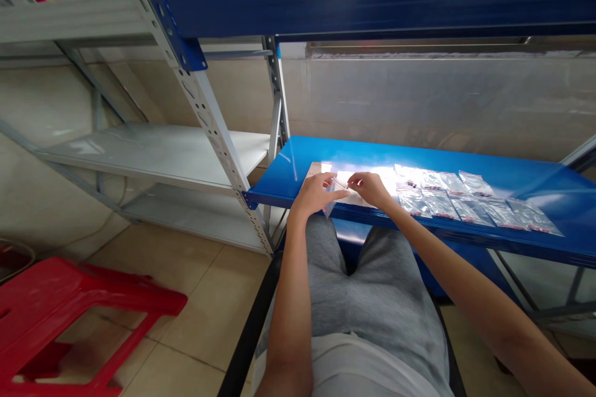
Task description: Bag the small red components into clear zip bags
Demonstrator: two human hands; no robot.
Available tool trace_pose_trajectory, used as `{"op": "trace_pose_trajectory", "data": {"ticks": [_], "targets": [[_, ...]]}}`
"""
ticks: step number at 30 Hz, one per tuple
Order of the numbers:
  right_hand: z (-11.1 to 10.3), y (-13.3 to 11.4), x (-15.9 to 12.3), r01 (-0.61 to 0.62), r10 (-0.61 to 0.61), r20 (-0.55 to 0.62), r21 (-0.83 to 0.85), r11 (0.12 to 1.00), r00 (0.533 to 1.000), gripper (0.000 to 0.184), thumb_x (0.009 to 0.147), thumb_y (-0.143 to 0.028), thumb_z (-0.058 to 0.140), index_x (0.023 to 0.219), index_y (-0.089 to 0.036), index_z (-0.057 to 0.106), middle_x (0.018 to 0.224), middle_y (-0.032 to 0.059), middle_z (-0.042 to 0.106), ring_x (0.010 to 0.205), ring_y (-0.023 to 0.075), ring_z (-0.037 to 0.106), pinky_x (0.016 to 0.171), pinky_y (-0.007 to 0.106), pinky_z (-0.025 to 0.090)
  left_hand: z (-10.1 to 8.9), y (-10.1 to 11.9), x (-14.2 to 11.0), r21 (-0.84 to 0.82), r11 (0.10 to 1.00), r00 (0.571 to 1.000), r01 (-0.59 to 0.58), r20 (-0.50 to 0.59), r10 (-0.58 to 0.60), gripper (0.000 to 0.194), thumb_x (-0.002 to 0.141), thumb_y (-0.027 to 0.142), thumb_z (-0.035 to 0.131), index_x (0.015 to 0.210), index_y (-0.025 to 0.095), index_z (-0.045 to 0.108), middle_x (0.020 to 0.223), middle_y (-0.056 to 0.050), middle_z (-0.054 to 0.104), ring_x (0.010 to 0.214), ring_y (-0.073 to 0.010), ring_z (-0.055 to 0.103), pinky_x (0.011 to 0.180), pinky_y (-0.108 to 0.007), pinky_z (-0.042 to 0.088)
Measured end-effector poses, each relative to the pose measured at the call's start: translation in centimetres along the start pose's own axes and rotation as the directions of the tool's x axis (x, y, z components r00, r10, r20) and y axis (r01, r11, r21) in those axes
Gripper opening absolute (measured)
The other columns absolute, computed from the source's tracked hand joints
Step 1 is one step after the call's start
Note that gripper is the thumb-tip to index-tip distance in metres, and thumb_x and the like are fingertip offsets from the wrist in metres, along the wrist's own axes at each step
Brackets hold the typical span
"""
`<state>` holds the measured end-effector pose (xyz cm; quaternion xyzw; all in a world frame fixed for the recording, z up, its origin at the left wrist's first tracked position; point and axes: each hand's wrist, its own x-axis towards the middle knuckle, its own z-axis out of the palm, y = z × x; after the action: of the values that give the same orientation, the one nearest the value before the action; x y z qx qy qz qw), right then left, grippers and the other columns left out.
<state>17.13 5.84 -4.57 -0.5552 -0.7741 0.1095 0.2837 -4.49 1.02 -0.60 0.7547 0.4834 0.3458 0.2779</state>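
My left hand (311, 196) is over the near left end of the blue shelf, thumb and fingers closed around a small clear zip bag (328, 206). A reddish line shows along the bag's mouth, which points towards my right hand (371, 188). That hand is pinched, its fingertips right at the bag's mouth; whatever sits between them is too small to tell. Beneath both hands lie pale sheets, one of them a paper (319, 168) at the left. Filled clear zip bags (441, 205) lie in two rows to the right, with small dark and reddish contents.
The blue shelf (298, 158) runs across in front of my knees, under a thick blue beam (372, 5). A perforated grey upright (209, 111) stands at its left, beside a grey rack shelf (162, 149). On the floor at lower left is a red plastic stool (60, 294).
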Motion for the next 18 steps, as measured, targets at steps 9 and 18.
{"op": "trace_pose_trajectory", "data": {"ticks": [9, 18], "targets": [[1.5, 0.5, 0.3, -0.032, 0.036, 0.029, -0.150, 0.988, 0.999, 0.021, 0.089, -0.014, 0.062, 0.099, -0.014, 0.080, 0.099, 0.0111, 0.078, 0.090, 0.0228, 0.069, 0.081, 0.028, 0.047, 0.0, -0.3, 0.1, -0.006, 1.000, 1.000, -0.007, -0.009, 0.007, 0.067, 0.075, 0.052, 0.082, 0.130, 0.018, 0.069, 0.120, -0.012, 0.072, 0.107, -0.0265, 0.068, 0.096, -0.038, 0.055], [1.4, 0.0, 0.3, -0.038, 0.046, 0.043, -0.175, 0.984, 0.998, 0.022, 0.089, -0.012, 0.058, 0.097, -0.013, 0.079, 0.100, 0.0135, 0.078, 0.092, 0.0246, 0.069, 0.082, 0.030, 0.046, -0.2, -0.1, -0.1, -0.027, 1.000, 1.000, -0.010, -0.010, 0.010, 0.064, 0.075, 0.052, 0.082, 0.128, 0.018, 0.070, 0.122, -0.013, 0.072, 0.108, -0.0281, 0.068, 0.095, -0.038, 0.055]]}}
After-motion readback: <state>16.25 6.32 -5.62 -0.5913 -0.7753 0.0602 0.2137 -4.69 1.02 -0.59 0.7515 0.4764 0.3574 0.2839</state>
